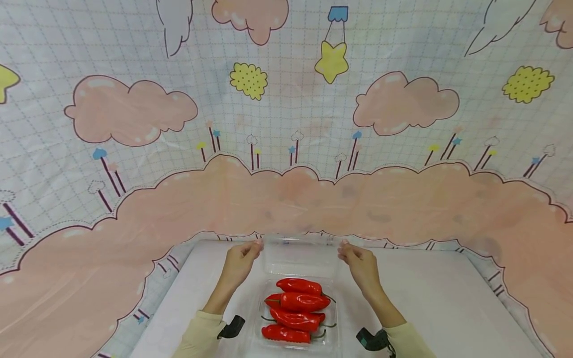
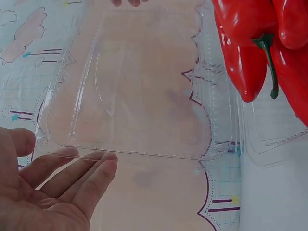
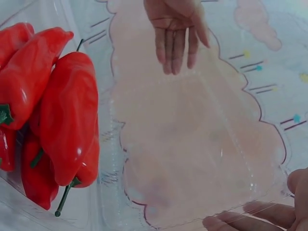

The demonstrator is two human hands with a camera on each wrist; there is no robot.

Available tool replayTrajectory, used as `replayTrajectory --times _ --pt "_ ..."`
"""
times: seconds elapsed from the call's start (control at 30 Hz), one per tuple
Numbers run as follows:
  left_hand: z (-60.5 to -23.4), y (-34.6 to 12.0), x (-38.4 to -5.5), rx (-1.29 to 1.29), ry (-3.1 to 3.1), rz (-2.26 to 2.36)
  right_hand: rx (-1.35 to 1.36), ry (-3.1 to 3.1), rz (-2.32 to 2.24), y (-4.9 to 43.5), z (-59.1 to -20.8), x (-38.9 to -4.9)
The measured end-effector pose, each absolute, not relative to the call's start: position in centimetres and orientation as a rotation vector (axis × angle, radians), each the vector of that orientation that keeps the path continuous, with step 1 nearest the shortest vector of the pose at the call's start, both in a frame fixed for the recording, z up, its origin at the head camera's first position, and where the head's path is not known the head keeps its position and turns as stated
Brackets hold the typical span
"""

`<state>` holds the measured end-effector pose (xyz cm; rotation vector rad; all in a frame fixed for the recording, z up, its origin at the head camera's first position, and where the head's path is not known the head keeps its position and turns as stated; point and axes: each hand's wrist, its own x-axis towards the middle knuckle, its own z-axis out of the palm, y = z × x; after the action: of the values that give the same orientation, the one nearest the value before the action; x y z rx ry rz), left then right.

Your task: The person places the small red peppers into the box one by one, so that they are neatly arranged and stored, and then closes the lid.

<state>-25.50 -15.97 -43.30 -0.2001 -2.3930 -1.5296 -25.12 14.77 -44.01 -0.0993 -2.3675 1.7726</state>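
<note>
A clear plastic clamshell box [image 1: 336, 343] holds several red peppers [image 1: 297, 318] with green stems; its transparent lid [image 1: 300, 258] stands raised at the far side. At the lid's left corner is my left hand [image 1: 240, 261], its fingers [image 2: 91, 180] fairly straight against the lid's edge and the thumb apart from them. On the opposite corner, my right hand [image 1: 363, 266] touches the lid with extended fingers [image 3: 264, 216], seen partly through the plastic. The right wrist view also shows the left hand's straight fingers beyond the lid.
The box rests on a white table [image 1: 429, 298]. Behind the table hangs a cloth [image 1: 286, 204] printed with pink clouds and stars. Dark wrist cameras [image 1: 373, 339] sit by both sleeves, either side of the box.
</note>
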Motion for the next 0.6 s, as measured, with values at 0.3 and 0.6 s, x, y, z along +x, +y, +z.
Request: replayTrajectory --times 0.3,0.6 --pt "-44.1 -16.3 -25.1 -0.190 -2.354 -1.550 -0.070 -2.350 1.800 14.4 -44.3 -25.2" --pt "-44.9 -16.6 -24.6 -0.227 -2.298 -1.632 -0.016 -2.297 1.874 14.3 -45.0 -24.8"
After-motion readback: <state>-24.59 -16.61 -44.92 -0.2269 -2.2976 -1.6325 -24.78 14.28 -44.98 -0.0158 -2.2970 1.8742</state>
